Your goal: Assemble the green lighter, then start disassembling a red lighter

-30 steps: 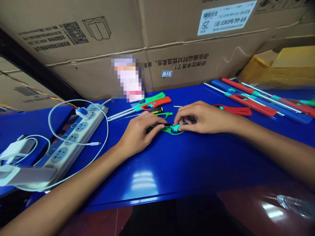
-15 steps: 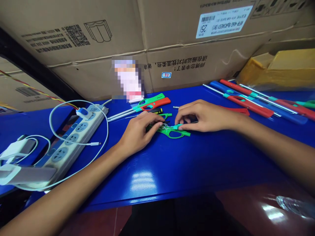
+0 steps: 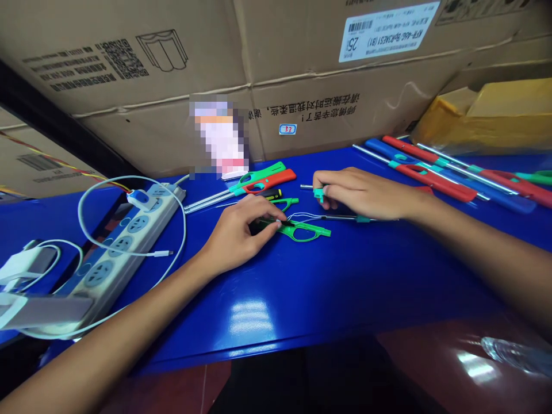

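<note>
A green lighter casing half (image 3: 308, 231) lies on the blue table, its loop-shaped trigger opening towards the right. My left hand (image 3: 244, 233) pinches its left end, along with a small dark part. White wires run from there to a thin metal tube (image 3: 338, 218) lying below my right hand. My right hand (image 3: 353, 192), raised a little, pinches a small teal trigger piece (image 3: 318, 195). Behind my left fingers lie another green casing piece (image 3: 290, 203) and a yellow-and-black screwdriver (image 3: 276, 194). A metal lighter tip (image 3: 306, 186) pokes out behind my right hand.
A green lighter (image 3: 269, 171) and a red lighter (image 3: 276, 181) lie further back. Several long lighters (image 3: 435, 178) lie at the right, near a yellow-taped box (image 3: 495, 112). A power strip (image 3: 125, 241) with white cables stands left. Cardboard boxes (image 3: 172, 126) line the back.
My right hand has lifted away from the casing with the teal trigger piece. The wired metal tube now shows beneath it. My left hand stays at the casing.
</note>
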The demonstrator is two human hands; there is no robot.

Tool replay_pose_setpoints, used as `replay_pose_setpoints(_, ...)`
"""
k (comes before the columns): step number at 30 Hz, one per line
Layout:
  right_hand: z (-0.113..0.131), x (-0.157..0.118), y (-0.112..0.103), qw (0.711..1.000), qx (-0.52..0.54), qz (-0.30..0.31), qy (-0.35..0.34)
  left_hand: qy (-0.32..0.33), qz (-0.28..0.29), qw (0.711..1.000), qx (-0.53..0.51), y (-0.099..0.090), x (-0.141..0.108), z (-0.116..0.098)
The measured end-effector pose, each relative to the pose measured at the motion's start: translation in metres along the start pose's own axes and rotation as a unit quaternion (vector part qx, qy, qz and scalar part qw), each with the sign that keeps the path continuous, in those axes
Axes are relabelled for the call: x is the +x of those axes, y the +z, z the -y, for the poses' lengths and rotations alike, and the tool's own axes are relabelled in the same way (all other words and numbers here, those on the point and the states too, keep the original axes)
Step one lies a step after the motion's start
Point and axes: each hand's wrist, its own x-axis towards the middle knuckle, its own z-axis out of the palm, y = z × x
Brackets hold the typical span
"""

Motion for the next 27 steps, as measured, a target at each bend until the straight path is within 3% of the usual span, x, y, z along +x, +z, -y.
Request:
replay_pose_setpoints(9,0.008,-0.001,0.01,1.0,-0.01,-0.002,0.009,0.01,0.003,1.0,-0.015,0.001,0.0,0.001)
replay_pose_setpoints(16,-0.002,-0.001,0.021,0.996,-0.038,0.03,-0.078,-0.009,-0.001,1.0,-0.026,0.001,0.0,0.002)
replay_pose_setpoints(27,0.001,-0.003,0.004,0.997,-0.008,0.06,-0.055,-0.014,0.009,0.998,-0.062,0.001,0.0,0.005)
